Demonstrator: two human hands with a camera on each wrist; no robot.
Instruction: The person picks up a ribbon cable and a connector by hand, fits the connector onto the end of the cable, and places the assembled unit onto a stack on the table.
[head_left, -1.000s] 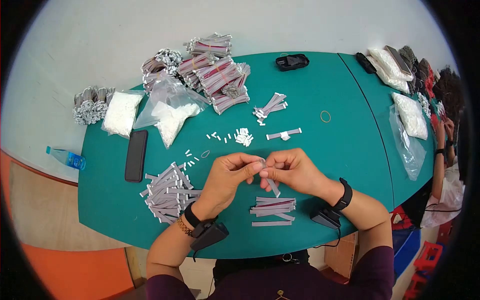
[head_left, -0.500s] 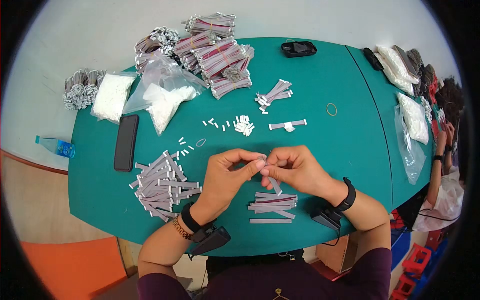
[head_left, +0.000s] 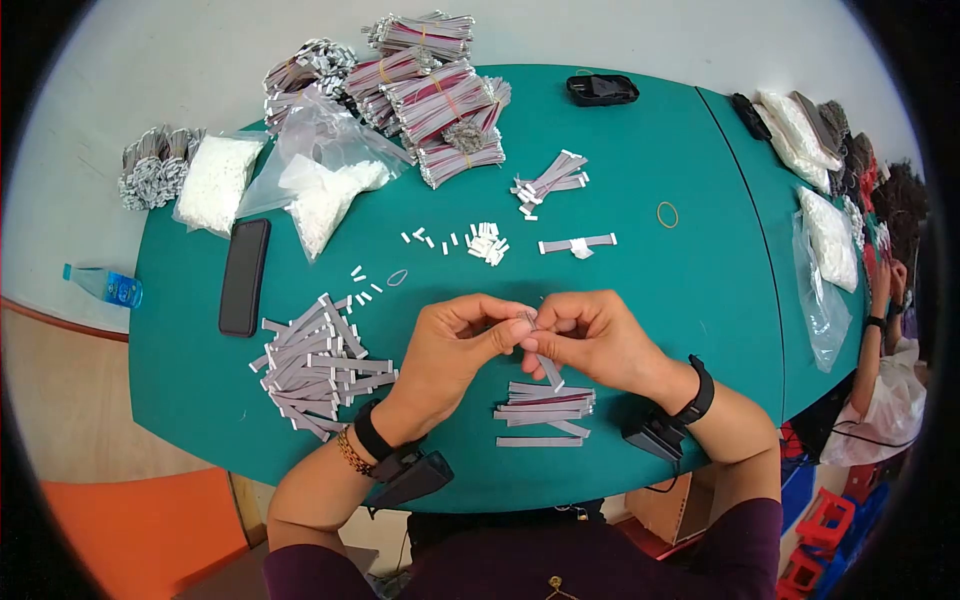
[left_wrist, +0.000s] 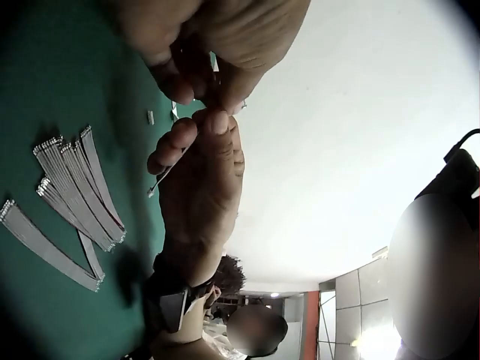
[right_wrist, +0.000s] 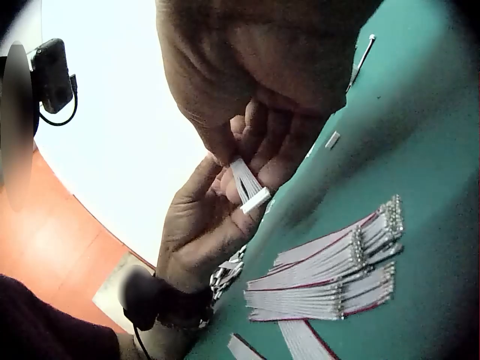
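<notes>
While both hands meet above the green counter (head_left: 700,300) in the head view, the left hand (head_left: 455,345) and the right hand (head_left: 590,340) pinch one grey ribbon cable strip (head_left: 546,370) between thumbs and curled fingertips, each grip closed tight on its upper end. The strip's free end hangs down toward the person, over a small stack of cables (head_left: 545,405) lying flat just below the hands. A larger heap of cables (head_left: 315,365) lies beside the left hand, loose white connectors (head_left: 487,243) are scattered further out, and a black phone (head_left: 244,277) lies near the counter's left edge.

From the left wrist, the left hand (left_wrist: 217,45) fills the top and the right hand (left_wrist: 199,195) faces it, fingertips touching. The strip (left_wrist: 161,182) shows only as a thin edge; the stack (left_wrist: 79,191) lies on the counter beside it.

From the right wrist, the right hand (right_wrist: 262,67) pinches the strip (right_wrist: 244,178) from above while the left hand (right_wrist: 202,225) holds it from below. A white connector (right_wrist: 256,200) sits on the strip's end against the left fingers, with the stack (right_wrist: 330,277) on the counter below.
</notes>
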